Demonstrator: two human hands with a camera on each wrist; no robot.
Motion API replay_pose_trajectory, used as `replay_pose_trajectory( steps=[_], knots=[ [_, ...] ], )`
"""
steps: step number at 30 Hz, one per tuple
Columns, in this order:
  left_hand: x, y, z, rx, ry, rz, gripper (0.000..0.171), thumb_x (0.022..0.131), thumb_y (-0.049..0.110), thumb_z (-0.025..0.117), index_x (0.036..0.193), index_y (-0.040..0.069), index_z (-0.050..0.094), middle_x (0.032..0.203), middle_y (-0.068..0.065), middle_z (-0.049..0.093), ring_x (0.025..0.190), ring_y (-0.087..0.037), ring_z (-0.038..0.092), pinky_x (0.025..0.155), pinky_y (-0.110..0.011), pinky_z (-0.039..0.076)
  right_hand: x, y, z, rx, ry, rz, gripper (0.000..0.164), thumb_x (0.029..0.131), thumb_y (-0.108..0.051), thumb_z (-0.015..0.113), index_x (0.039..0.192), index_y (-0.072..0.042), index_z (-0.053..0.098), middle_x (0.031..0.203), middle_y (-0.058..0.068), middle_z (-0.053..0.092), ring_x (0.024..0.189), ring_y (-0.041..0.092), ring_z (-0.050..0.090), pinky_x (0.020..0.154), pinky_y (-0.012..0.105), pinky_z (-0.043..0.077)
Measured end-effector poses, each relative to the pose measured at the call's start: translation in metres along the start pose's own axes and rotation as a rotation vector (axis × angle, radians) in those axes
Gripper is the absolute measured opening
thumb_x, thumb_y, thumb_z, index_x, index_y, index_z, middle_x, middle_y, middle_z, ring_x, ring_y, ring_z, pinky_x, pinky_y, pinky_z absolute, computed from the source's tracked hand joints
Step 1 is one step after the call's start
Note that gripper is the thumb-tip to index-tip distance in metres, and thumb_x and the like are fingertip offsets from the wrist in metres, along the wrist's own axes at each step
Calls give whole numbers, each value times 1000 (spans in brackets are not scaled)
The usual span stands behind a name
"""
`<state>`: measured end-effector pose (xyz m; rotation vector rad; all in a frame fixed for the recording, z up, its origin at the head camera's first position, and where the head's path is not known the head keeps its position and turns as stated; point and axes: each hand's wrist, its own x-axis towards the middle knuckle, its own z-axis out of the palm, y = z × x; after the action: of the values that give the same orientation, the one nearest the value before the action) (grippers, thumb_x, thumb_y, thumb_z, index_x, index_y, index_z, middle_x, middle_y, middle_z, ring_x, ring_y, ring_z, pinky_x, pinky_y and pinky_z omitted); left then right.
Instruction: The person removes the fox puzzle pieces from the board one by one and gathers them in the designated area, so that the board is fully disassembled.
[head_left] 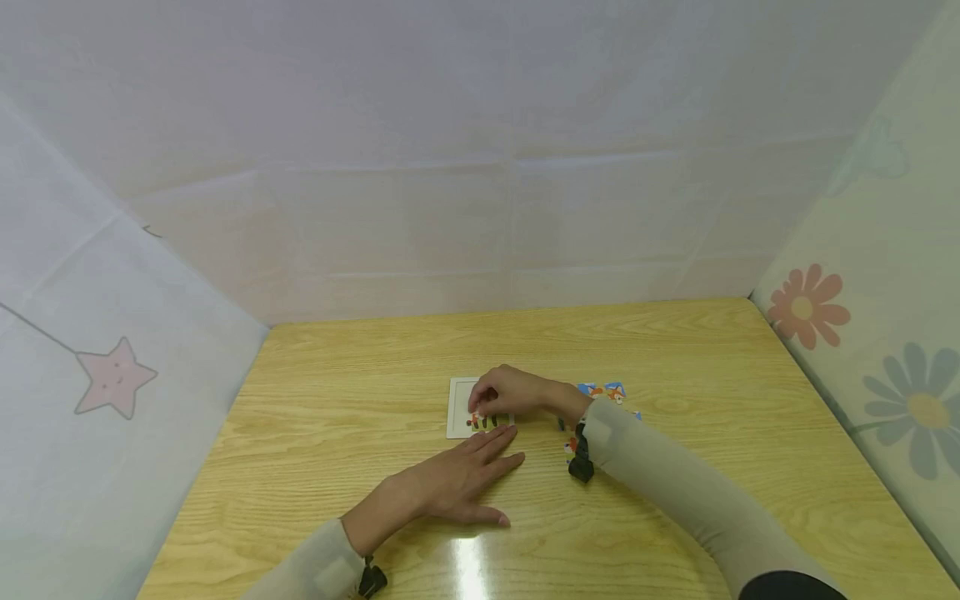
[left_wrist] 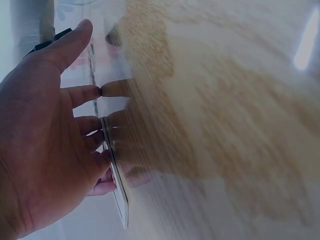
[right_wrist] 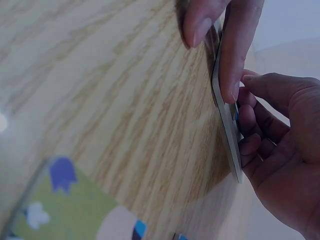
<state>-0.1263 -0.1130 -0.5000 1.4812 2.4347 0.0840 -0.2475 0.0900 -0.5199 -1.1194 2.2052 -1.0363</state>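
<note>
A white puzzle tray (head_left: 457, 408) lies flat on the table, with puzzle pieces (head_left: 491, 422) in green, red and black in its lower part. My left hand (head_left: 453, 482) lies spread at the near edge, its straight fingertips touching the tray. Over the tray, my right hand (head_left: 513, 390) bends down with curled fingers, thumb and forefinger pinching at a puzzle piece that they mostly hide. From the right wrist, the fingertips of the right hand (right_wrist: 287, 130) are seen against the face of the tray (right_wrist: 232, 150), close to the left fingers.
Loose puzzle pieces (head_left: 615, 392) lie right of the tray, some partly hidden by the right forearm. One large green piece (right_wrist: 75, 200) shows close up in the right wrist view. The wooden table (head_left: 337, 375) meets pale cloth walls behind and at both sides.
</note>
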Motion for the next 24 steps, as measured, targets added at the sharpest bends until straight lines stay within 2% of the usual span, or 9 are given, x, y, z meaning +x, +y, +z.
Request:
replay_pose_trajectory(
  steps=[10, 24],
  knots=[
    [-1, -2, -1, -10, 1, 10, 88, 100, 68, 59, 167, 15, 35, 177, -17, 13, 164, -32, 12, 130, -47, 26, 1, -2, 0, 25, -28, 16, 18, 107, -4, 60, 111, -4, 77, 101, 6, 78, 85, 15, 72, 76, 24, 58],
    [0, -2, -1, -45, -10, 2, 89, 99, 67, 61, 167, 15, 35, 177, -17, 13, 164, -32, 13, 129, -46, 29, 1, -5, 0, 83, -38, 42, 16, 108, -8, 60, 110, -2, 75, 100, 6, 75, 83, 16, 66, 77, 24, 53]
  ],
)
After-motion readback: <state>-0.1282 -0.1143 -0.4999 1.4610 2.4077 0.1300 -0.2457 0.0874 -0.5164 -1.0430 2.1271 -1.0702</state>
